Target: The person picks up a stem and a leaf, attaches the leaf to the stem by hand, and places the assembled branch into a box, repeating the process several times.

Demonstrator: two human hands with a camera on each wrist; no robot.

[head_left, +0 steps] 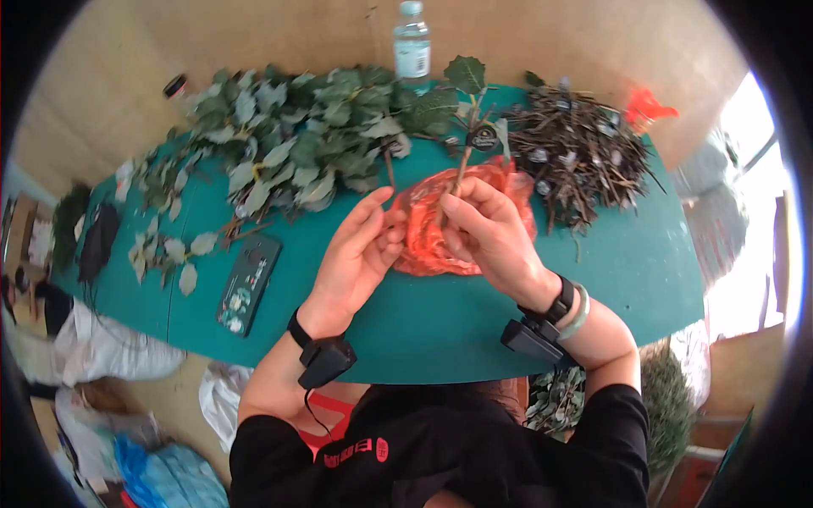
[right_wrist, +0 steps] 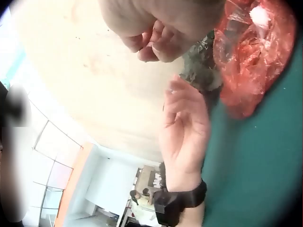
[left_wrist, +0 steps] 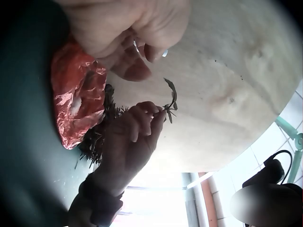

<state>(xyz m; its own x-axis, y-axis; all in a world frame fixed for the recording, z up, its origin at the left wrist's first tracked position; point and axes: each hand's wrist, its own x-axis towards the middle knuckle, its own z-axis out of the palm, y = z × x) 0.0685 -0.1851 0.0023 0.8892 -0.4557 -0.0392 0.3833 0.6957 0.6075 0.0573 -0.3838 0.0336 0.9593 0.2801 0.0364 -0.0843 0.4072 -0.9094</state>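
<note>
My right hand pinches a leafy sprig by its brown stem, between thumb and fingers. The sprig stands upright, with green leaves at its top. To its left my left hand is raised with the palm turned inward, its fingers loosely bent and apart from the sprig. In the right wrist view that left hand shows no object in its palm. Beneath and behind both hands lies a crumpled red plastic bag on the green table.
A big heap of green leafy sprigs spreads at the back left, and a heap of bare brown stems at the back right. A water bottle stands behind them. A phone lies left of my left hand.
</note>
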